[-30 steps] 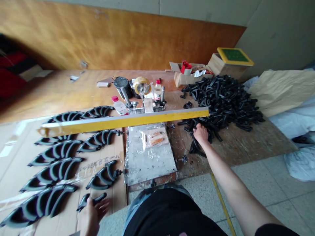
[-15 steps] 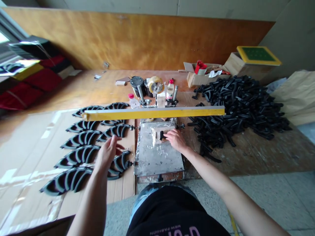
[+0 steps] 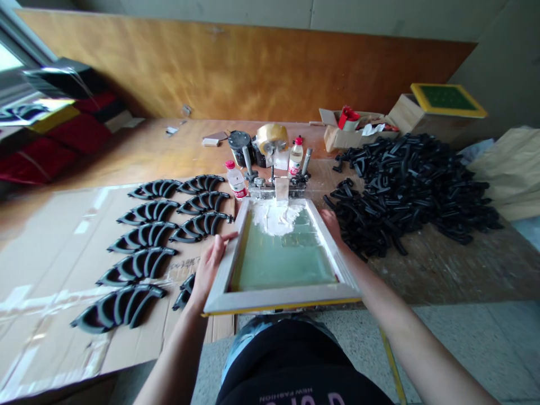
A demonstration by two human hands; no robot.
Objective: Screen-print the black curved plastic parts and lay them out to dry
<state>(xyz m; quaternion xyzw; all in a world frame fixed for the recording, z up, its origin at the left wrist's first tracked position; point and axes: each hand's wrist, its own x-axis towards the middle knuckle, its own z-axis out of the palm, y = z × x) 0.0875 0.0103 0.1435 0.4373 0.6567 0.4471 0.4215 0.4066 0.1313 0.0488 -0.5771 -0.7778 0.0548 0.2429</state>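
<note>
A screen printing frame [image 3: 283,298] with a pale wooden border and greenish mesh [image 3: 278,264] lies over the work plate, hiding it and the small black part on it. White paste [image 3: 276,218] is smeared at the mesh's far end. My left hand [image 3: 210,263] grips the frame's left side, index finger stretched against the edge and the other fingers curled. At the right side, my right hand [image 3: 332,225] is close against the border, its fingers mostly hidden. Black curved handles [image 3: 184,292] lie beside my left wrist; others [image 3: 122,306] sit in nested rows.
Behind the frame stand a metal hinge clamp [image 3: 270,191], two red-capped bottles [image 3: 237,181] [image 3: 296,157], a black tub [image 3: 239,147] and a tape roll [image 3: 272,138]. A heap of black parts [image 3: 405,191] lies right, near a cardboard box [image 3: 337,138]. Cardboard [image 3: 139,343] covers the left.
The screen printing frame has swung down from its raised position over the plate. My right hand has left the small black part and moved right; my left hand has reached the frame's edge.
</note>
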